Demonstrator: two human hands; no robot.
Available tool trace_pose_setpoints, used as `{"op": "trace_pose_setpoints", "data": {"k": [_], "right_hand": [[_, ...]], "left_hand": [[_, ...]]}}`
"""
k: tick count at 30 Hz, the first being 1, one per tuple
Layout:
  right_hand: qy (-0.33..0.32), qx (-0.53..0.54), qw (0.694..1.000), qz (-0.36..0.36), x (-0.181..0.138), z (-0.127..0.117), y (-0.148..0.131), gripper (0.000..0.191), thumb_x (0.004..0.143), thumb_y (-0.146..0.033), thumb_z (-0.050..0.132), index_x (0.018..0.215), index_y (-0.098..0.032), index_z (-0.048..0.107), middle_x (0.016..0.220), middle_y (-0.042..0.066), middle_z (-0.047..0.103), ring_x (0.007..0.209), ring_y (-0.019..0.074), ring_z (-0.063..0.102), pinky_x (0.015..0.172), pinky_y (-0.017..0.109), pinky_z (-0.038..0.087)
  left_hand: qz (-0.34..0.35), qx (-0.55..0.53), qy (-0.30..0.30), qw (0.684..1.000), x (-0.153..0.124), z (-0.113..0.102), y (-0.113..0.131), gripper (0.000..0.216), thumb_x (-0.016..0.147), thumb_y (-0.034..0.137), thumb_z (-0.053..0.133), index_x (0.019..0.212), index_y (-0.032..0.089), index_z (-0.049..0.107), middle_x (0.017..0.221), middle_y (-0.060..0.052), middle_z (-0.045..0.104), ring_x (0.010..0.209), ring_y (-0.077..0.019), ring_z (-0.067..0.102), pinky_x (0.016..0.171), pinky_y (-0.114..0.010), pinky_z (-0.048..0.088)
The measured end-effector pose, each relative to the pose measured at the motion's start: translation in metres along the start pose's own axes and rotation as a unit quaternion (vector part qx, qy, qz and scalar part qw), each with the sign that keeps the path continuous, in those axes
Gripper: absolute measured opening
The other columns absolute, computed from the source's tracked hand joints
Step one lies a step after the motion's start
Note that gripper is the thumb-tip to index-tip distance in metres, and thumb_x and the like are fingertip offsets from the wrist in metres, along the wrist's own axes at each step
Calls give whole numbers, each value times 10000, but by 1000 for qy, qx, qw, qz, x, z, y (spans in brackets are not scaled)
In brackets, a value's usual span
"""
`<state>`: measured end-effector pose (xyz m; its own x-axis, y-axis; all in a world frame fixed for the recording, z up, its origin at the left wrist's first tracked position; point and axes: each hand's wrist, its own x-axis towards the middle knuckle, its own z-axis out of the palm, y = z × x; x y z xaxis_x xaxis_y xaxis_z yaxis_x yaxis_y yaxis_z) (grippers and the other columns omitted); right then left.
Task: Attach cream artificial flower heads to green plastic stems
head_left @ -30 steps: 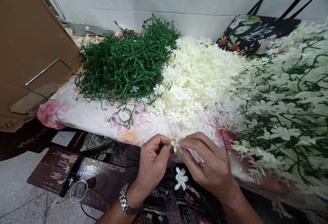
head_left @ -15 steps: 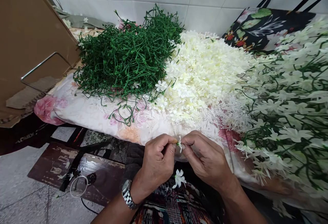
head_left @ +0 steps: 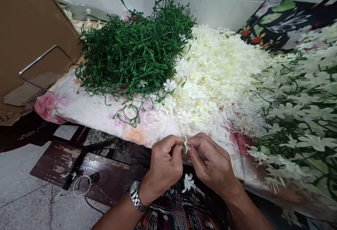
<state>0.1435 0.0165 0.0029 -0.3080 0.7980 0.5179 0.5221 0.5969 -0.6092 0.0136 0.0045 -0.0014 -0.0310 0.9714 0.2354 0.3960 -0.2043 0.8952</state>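
Observation:
My left hand point(head_left: 164, 165) and my right hand point(head_left: 210, 163) meet at the fingertips, both pinched on one small white artificial flower point(head_left: 185, 145) just in front of the cloth's near edge. The left wrist wears a metal watch point(head_left: 136, 196). A second white flower point(head_left: 189, 183) hangs below, between my hands, over the patterned fabric point(head_left: 173, 212) on my lap. Beyond the hands lie a heap of green plastic stems point(head_left: 134, 54) and a heap of loose cream flowers point(head_left: 216, 72).
A floral cloth point(head_left: 86, 112) covers the raised surface. Assembled flower sprays point(head_left: 302, 110) pile up at right, a dark floral bag point(head_left: 279, 23) behind them. A brown board point(head_left: 28, 30) with a wire handle leans at left. A dark wooden plank point(head_left: 79, 168) lies on the floor.
Both hands have drawn closer together on the small flower and shifted slightly up and right. The view has tilted down a little. The hanging flower stays below them.

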Motion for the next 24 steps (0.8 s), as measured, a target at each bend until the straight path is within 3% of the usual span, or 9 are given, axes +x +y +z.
{"op": "trace_pose_setpoints", "data": {"k": [9, 15, 24], "right_hand": [[14, 2, 1000, -7, 1, 5, 2, 122, 841, -51, 447, 830, -164, 492, 682, 17, 517, 613, 104, 500, 542, 215, 450], [-2, 20, 999, 26, 3, -3, -1, 110, 848, -107, 468, 789, -161, 543, 629, -10, 521, 554, 87, 493, 501, 203, 420], [-2, 18, 1000, 11, 2, -19, -8, 78, 839, -108, 503, 879, -157, 549, 734, 30, 566, 679, 120, 543, 602, 244, 473]], "left_hand": [[-21, -11, -2, 1000, 3, -1, 0, 184, 767, 60, 448, 634, 161, 524, 527, 52, 481, 489, -72, 447, 489, -162, 360], [-63, -78, -29, 995, 2, -7, -2, 122, 749, 91, 486, 732, 164, 581, 643, 17, 590, 586, -102, 532, 545, -175, 422], [-123, -135, -33, 983, 3, -13, 5, 96, 727, 154, 492, 645, 157, 543, 540, 41, 489, 481, -79, 431, 457, -165, 363]]}}
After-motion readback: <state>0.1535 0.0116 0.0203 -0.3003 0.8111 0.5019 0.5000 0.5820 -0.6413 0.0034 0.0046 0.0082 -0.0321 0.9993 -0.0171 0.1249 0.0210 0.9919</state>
